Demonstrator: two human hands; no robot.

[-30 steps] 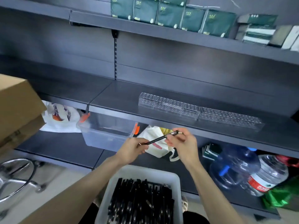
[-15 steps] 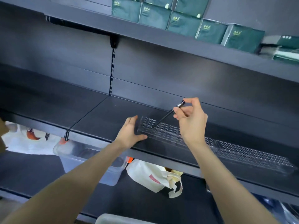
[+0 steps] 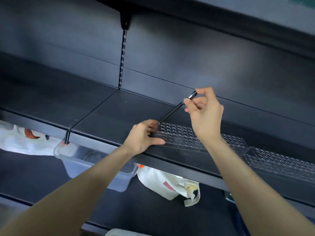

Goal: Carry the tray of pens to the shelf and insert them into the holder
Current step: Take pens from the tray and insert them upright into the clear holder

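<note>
Pen [image 3: 172,111]: black, silver top end, tilted, top leaning right and away. Pinched near the top by right hand [image 3: 205,114], thumb and fingers curled round it. Tip down at far-left corner of holder [image 3: 185,137]; cannot tell whether already in a hole or just touching the rim.

Left hand [image 3: 144,137]: grips holder's left end, thumb flat along the front wall, fingers curled round the end.

Holder: clear plastic, rows of round holes, lying lengthwise near front edge of shelf [image 3: 110,113]. Second holder [image 3: 281,166] just beside it on the right, end to end; contact between the two unclear.

Lower shelf: clear bin [image 3: 95,167] with orange clips left of centre, white bag [image 3: 170,186] just right of it, another white bag [image 3: 22,140] far left.

Tray [image 3: 119,233]: only a pale rim at bottom edge, well below the shelf; contents out of view.
</note>
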